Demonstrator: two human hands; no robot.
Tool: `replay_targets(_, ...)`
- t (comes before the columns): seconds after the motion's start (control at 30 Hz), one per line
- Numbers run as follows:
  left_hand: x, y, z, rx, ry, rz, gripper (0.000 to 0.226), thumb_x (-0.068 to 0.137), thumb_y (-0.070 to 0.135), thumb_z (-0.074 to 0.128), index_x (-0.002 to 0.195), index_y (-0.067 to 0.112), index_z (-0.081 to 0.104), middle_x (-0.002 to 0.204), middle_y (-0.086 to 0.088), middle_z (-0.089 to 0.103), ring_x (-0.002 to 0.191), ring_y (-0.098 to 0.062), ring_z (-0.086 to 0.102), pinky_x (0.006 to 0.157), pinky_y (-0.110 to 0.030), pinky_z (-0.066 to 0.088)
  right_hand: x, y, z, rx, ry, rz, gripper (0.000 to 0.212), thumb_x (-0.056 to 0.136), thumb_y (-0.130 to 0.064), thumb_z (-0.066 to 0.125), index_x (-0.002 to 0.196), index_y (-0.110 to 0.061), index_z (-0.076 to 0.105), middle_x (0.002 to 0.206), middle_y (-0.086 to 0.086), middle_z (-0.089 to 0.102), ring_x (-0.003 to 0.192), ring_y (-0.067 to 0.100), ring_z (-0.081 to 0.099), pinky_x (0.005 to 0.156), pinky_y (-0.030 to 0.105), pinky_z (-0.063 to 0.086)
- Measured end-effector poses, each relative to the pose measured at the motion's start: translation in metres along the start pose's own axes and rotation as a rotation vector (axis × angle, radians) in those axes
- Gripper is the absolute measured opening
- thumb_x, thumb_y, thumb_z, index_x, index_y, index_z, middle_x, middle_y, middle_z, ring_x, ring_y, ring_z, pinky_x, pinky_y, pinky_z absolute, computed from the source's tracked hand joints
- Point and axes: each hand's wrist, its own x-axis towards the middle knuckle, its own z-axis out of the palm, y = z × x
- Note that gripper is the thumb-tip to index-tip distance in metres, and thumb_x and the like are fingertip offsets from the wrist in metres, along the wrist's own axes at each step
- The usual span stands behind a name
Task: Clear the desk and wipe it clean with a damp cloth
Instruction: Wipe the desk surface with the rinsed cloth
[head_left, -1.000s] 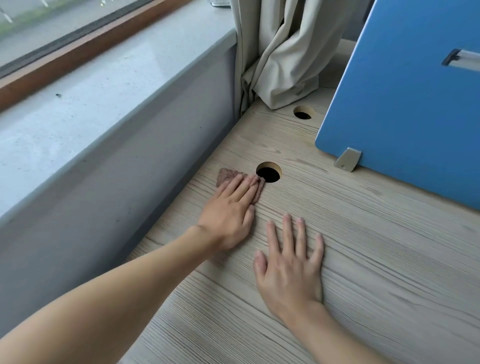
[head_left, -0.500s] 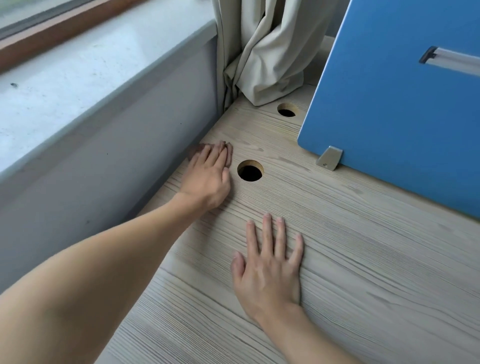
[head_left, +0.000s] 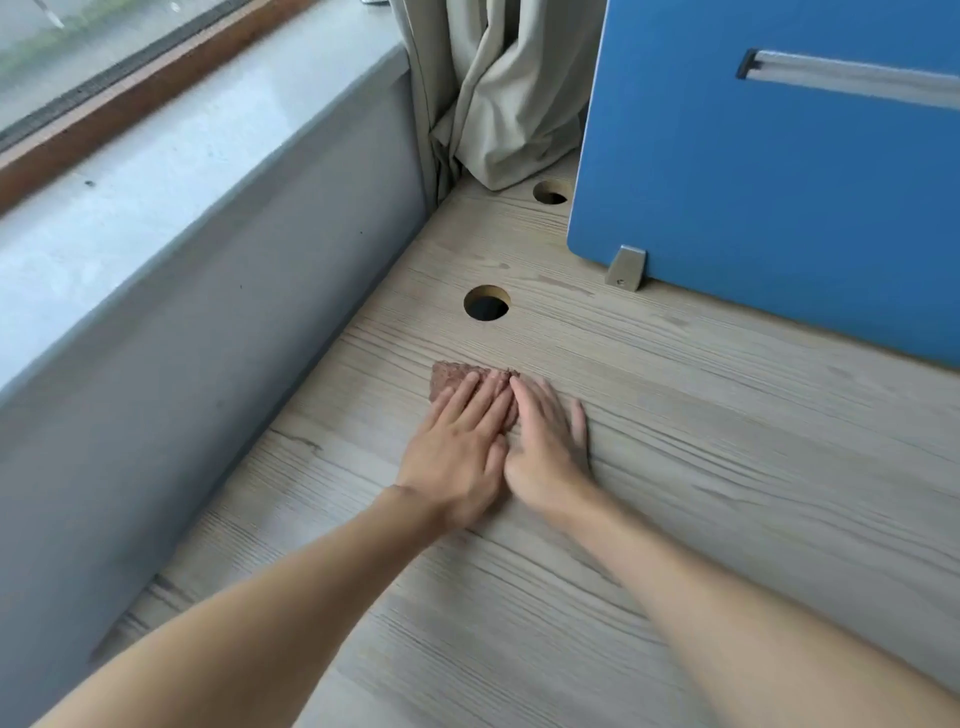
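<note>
Soft daylight from window (head_left: 78, 57), upper left; faint shadows on desk (head_left: 727, 467); right hand (head_left: 550, 447) slightly motion-blurred; wide-angle bending at edges.

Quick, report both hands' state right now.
Left hand: open, flat, pressing the brown textured cloth onto the pale wood-grain desk.
Right hand: open, fingers straight, beside the left; blurred, so contact with the cloth cannot be told.

Blue partition panel (head_left: 779, 197) upright at right, grey metal bracket (head_left: 627, 267) at its lower left corner. Silver rail (head_left: 852, 78) across panel's upper part. Beige curtain (head_left: 498, 93) bunched in far corner, beside panel. Pale grey window sill (head_left: 182, 171) along left, brown frame (head_left: 130, 98) behind, grey wall (head_left: 208, 322) below. Small dark speck (head_left: 89, 183) on sill, perhaps dirt.
</note>
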Motion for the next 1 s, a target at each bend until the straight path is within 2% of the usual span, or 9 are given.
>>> replay_targets(0.1,-0.019,0.038,0.010,-0.021,-0.023,0.045,0.070,0.092,0.048,0.001,0.159,0.026,-0.002,0.165,0.008,-0.009,0.150,-0.011,-0.019,0.124,-0.035,-0.009,-0.018,0.018,-0.028,0.207,0.008,0.049,0.064,0.095,0.001,0.038,0.156,-0.015,0.030,0.162,0.003,0.029,0.151,0.019,0.022,0.124,0.034,0.015)
replay_targets(0.3,-0.050,0.118,0.026,-0.086,-0.143,0.210,0.077,0.088,0.050,0.005,0.158,0.021,-0.006,0.165,-0.002,-0.009,0.151,-0.018,-0.020,0.123,-0.039,-0.010,-0.088,0.044,-0.046,-0.008,0.090,-0.040,0.055,0.105,-0.018,0.039,0.158,-0.020,0.024,0.166,-0.003,0.021,0.153,0.011,0.011,0.125,0.031,0.007)
replay_targets(0.4,-0.056,0.116,0.014,-0.421,-0.006,0.191,0.062,0.099,0.031,0.033,0.158,0.019,0.020,0.167,-0.002,0.008,0.154,-0.017,0.003,0.124,-0.042,0.011,-0.112,0.045,-0.046,0.083,0.174,-0.042,0.055,0.103,-0.023,0.038,0.156,-0.009,0.029,0.163,0.009,0.027,0.152,0.021,0.019,0.124,0.032,0.011)
replay_targets(0.47,-0.069,0.098,-0.004,-0.550,0.183,-0.054,0.059,0.090,0.013,0.049,0.148,0.014,0.042,0.159,-0.004,0.031,0.147,-0.021,0.028,0.120,-0.039,0.026,-0.117,0.037,-0.042,0.053,0.174,-0.087,0.064,0.098,-0.034,0.027,0.155,-0.004,0.028,0.163,0.014,0.025,0.152,0.026,0.019,0.125,0.036,0.010)
replay_targets(0.53,-0.087,0.080,-0.014,-0.424,0.131,-0.246,0.061,0.086,0.008,0.053,0.146,0.009,0.042,0.153,-0.010,0.037,0.140,-0.027,0.035,0.116,-0.035,0.030,-0.119,0.029,-0.030,-0.107,0.067,-0.113,0.070,0.099,-0.043,0.017,0.159,-0.007,0.016,0.167,0.012,0.010,0.155,0.023,0.006,0.126,0.037,0.001)
replay_targets(0.6,-0.101,0.075,-0.012,-0.240,-0.065,-0.242,0.063,0.090,0.013,0.051,0.150,0.008,0.034,0.157,-0.013,0.030,0.145,-0.029,0.026,0.119,-0.033,0.023,-0.124,0.030,-0.016,-0.328,-0.087,-0.115,0.068,0.104,-0.046,0.012,0.160,-0.009,0.001,0.168,0.009,-0.007,0.155,0.021,-0.010,0.125,0.038,-0.007)
replay_targets(0.7,-0.097,0.078,-0.006,-0.170,-0.224,-0.201,0.072,0.090,0.028,0.054,0.152,0.006,0.026,0.162,-0.020,0.014,0.152,-0.032,0.009,0.123,-0.037,0.015,-0.131,0.047,-0.008,-0.483,-0.068,-0.152,0.078,0.093,-0.048,-0.009,0.160,-0.009,0.000,0.168,0.009,-0.008,0.155,0.020,-0.010,0.125,0.039,-0.009)
replay_targets(0.9,-0.088,0.087,-0.007,0.013,-0.412,-0.174,0.104,0.077,0.056,0.072,0.152,0.010,0.016,0.157,-0.030,0.005,0.149,-0.043,0.002,0.121,-0.049,0.020,-0.151,0.095,-0.045,-0.527,-0.076,0.009,0.064,0.105,-0.038,0.008,0.157,-0.010,-0.015,0.164,0.004,-0.025,0.151,0.016,-0.023,0.124,0.039,-0.012)
replay_targets(1.0,-0.092,0.103,-0.007,0.071,-0.381,-0.169,0.092,0.080,0.056,0.071,0.145,0.010,0.025,0.147,-0.027,0.021,0.141,-0.043,0.019,0.114,-0.048,0.031,-0.178,0.121,-0.064,-0.561,-0.077,0.121,0.065,0.105,-0.039,0.009,0.156,-0.009,-0.018,0.164,0.007,-0.026,0.151,0.016,-0.024,0.124,0.038,-0.013)
